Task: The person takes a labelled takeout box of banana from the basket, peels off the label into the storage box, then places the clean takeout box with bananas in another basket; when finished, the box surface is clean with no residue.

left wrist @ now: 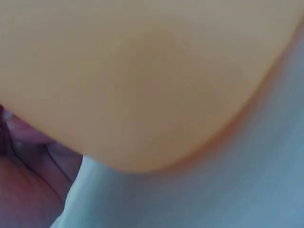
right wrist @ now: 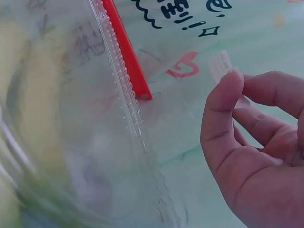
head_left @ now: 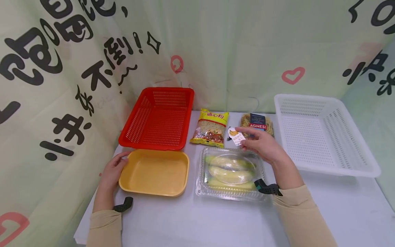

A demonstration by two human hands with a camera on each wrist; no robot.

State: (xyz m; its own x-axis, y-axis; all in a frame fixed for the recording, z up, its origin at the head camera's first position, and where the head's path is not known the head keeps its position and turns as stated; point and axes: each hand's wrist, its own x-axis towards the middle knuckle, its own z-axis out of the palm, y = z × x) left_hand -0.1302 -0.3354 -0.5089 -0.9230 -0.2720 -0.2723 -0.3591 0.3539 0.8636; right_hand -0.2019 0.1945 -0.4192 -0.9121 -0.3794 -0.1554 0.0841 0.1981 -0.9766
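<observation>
Two hands, one on a yellow tray and one holding a banana label

Two hands are over a white table. At the far left, the left hand rests against the left edge of the yellow tray; its fingers curl on the rim, and the left wrist view shows only the blurred tray underside and part of the palm. Behind the tray stands a red perforated basket, touching or almost touching it.

Next to the right lies a yellow bag of noodles with Chinese characters on its top band; I cannot read them surely. Below it sits a clear plastic clamshell box with bananas inside, their long axis running left to right.

The right hand is above the far edge of this box and pinches a small white label between thumb and fingers. The label shows a banana picture and some small print, too fine to read; its long axis is tilted, pointing up-left. Just behind the hand is a pasta bag with the brand "AGNESI". At the far right stands a white perforated basket.
</observation>
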